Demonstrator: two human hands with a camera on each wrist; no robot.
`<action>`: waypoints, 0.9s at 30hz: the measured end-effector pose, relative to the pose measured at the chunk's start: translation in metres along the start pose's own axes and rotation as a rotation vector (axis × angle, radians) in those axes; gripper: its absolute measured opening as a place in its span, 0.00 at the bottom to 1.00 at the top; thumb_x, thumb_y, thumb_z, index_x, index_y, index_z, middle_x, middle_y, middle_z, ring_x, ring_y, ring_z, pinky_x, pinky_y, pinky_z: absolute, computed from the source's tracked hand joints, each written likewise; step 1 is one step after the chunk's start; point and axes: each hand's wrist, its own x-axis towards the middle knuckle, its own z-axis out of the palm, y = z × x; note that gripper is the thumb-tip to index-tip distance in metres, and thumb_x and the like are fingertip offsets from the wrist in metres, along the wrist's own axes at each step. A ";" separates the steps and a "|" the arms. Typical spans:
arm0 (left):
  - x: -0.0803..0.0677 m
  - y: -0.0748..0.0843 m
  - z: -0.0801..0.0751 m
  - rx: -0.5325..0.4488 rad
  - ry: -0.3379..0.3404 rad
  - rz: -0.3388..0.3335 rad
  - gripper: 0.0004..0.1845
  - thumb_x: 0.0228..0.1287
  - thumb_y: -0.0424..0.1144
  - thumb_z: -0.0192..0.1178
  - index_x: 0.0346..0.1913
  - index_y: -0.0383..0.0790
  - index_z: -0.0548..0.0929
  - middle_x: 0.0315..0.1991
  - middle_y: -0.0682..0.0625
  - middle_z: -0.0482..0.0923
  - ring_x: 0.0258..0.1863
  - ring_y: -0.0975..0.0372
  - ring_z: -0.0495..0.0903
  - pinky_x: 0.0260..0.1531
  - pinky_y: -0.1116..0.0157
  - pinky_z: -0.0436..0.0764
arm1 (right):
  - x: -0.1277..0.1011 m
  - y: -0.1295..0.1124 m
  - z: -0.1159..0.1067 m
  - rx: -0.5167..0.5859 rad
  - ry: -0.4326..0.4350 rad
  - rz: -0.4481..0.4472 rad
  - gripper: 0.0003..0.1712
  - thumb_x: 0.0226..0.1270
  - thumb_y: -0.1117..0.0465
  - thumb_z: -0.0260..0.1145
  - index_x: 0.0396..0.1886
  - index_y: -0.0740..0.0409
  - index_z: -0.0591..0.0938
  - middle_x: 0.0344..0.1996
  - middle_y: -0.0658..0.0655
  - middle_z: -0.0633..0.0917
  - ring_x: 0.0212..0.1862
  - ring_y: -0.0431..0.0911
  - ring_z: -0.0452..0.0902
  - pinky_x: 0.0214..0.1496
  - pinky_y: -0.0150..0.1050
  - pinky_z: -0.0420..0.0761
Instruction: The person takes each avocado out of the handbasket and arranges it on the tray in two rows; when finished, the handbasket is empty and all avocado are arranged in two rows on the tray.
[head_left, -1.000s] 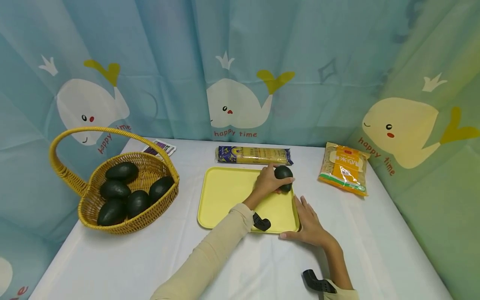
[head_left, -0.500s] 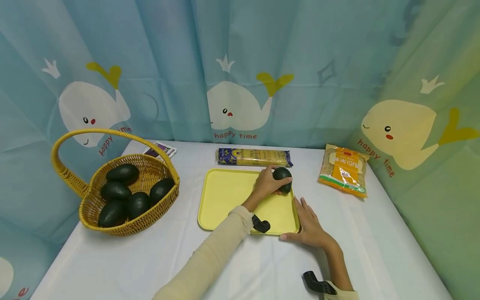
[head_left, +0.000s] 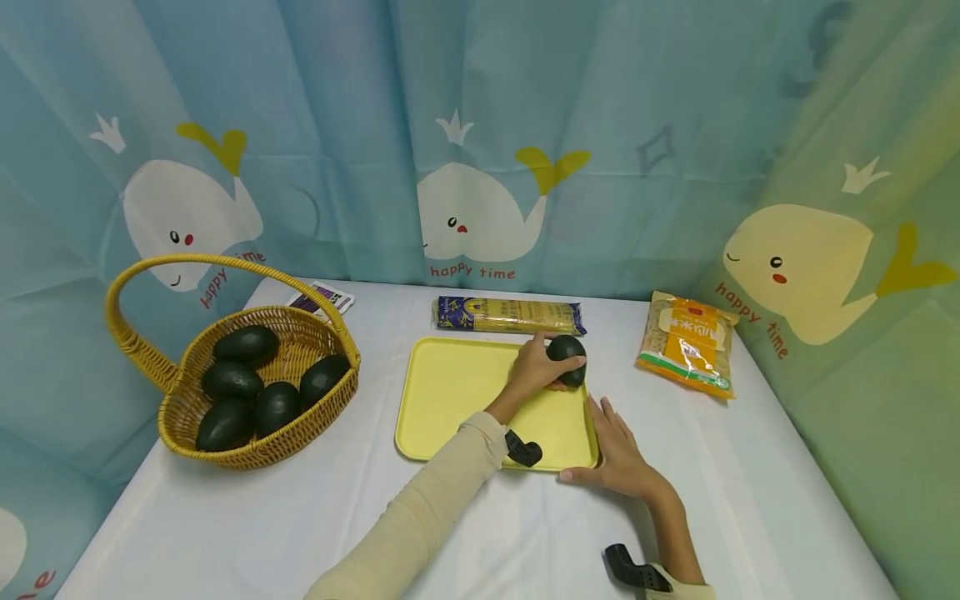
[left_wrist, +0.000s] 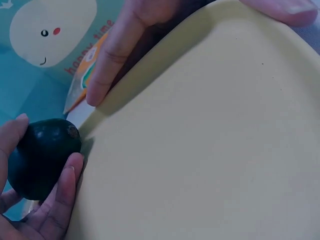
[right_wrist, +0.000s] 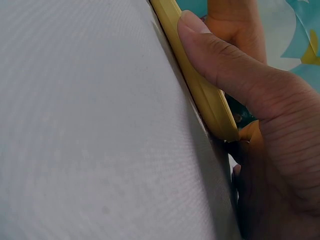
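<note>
A dark green avocado [head_left: 567,360] is gripped between the thumb and fingers of my left hand [head_left: 531,371], at the far right corner of the yellow tray [head_left: 450,400]. In the left wrist view, fingers and thumb lie on both sides of the avocado [left_wrist: 44,157], whose stem scar faces the tray. Straight fingers of my right hand [head_left: 621,458] lie along the tray's right edge, while the thumb touches its front edge by the near right corner. The right wrist view shows that thumb [right_wrist: 215,55] against the tray's side [right_wrist: 200,90].
A wicker basket [head_left: 266,450] with a tall handle holds several avocados at the left. Behind the tray lies a pack of spaghetti [head_left: 510,315]. An orange-labelled bag [head_left: 688,342] lies at the right, and a small purple-white packet [head_left: 333,296] behind the basket.
</note>
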 end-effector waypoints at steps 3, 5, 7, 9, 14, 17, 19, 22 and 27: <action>-0.001 0.000 0.000 0.014 0.006 0.000 0.39 0.52 0.55 0.73 0.65 0.45 0.70 0.55 0.37 0.75 0.15 0.63 0.83 0.17 0.65 0.82 | -0.001 0.000 0.000 0.003 -0.005 0.007 0.75 0.43 0.40 0.79 0.78 0.63 0.42 0.77 0.70 0.47 0.77 0.68 0.33 0.72 0.69 0.38; -0.001 0.001 -0.001 0.025 0.011 0.000 0.39 0.52 0.55 0.73 0.65 0.45 0.71 0.55 0.38 0.75 0.15 0.62 0.83 0.17 0.65 0.82 | -0.001 0.000 0.000 0.003 -0.011 0.016 0.75 0.44 0.40 0.79 0.78 0.64 0.42 0.77 0.70 0.47 0.77 0.68 0.32 0.72 0.69 0.37; -0.001 0.001 -0.002 0.039 0.010 0.000 0.39 0.52 0.56 0.72 0.65 0.46 0.71 0.56 0.38 0.74 0.15 0.62 0.83 0.17 0.66 0.82 | -0.001 0.000 -0.001 0.004 -0.012 0.020 0.75 0.44 0.39 0.78 0.78 0.64 0.42 0.77 0.70 0.46 0.77 0.68 0.32 0.72 0.69 0.37; -0.001 0.001 -0.003 0.056 0.011 0.000 0.39 0.52 0.57 0.72 0.66 0.47 0.71 0.56 0.38 0.73 0.15 0.62 0.83 0.17 0.66 0.82 | -0.001 0.000 -0.001 0.002 -0.014 0.025 0.74 0.44 0.39 0.78 0.78 0.64 0.42 0.77 0.70 0.46 0.77 0.68 0.32 0.72 0.69 0.37; -0.002 0.000 -0.003 0.069 0.012 -0.006 0.40 0.52 0.58 0.72 0.67 0.49 0.70 0.57 0.37 0.72 0.15 0.63 0.82 0.17 0.67 0.82 | 0.000 0.002 0.000 0.004 -0.020 0.038 0.74 0.44 0.39 0.78 0.78 0.64 0.42 0.77 0.70 0.45 0.77 0.67 0.32 0.72 0.69 0.37; -0.002 -0.001 -0.003 0.073 0.021 -0.008 0.40 0.52 0.58 0.72 0.67 0.49 0.70 0.57 0.38 0.72 0.14 0.64 0.81 0.17 0.67 0.82 | 0.001 0.002 0.000 0.009 -0.020 0.039 0.74 0.44 0.38 0.78 0.78 0.63 0.42 0.77 0.69 0.45 0.77 0.67 0.32 0.72 0.69 0.37; -0.002 -0.001 -0.002 0.075 0.027 -0.010 0.39 0.52 0.58 0.71 0.66 0.49 0.70 0.57 0.38 0.73 0.14 0.64 0.81 0.17 0.67 0.82 | 0.000 0.002 0.000 0.006 -0.018 0.035 0.74 0.44 0.38 0.78 0.78 0.63 0.42 0.77 0.69 0.45 0.77 0.67 0.32 0.71 0.70 0.37; -0.003 0.000 -0.002 0.071 0.028 -0.012 0.38 0.53 0.57 0.71 0.66 0.48 0.71 0.57 0.38 0.74 0.14 0.64 0.81 0.16 0.67 0.81 | -0.001 0.002 0.000 0.007 -0.020 0.034 0.74 0.45 0.39 0.78 0.78 0.63 0.42 0.77 0.69 0.45 0.77 0.67 0.32 0.72 0.70 0.37; -0.004 0.003 -0.001 0.064 0.026 -0.005 0.38 0.54 0.56 0.71 0.65 0.47 0.71 0.56 0.38 0.74 0.16 0.61 0.83 0.17 0.66 0.82 | -0.001 -0.001 -0.001 0.011 -0.023 0.053 0.74 0.45 0.38 0.77 0.78 0.63 0.43 0.77 0.69 0.44 0.77 0.67 0.31 0.72 0.69 0.36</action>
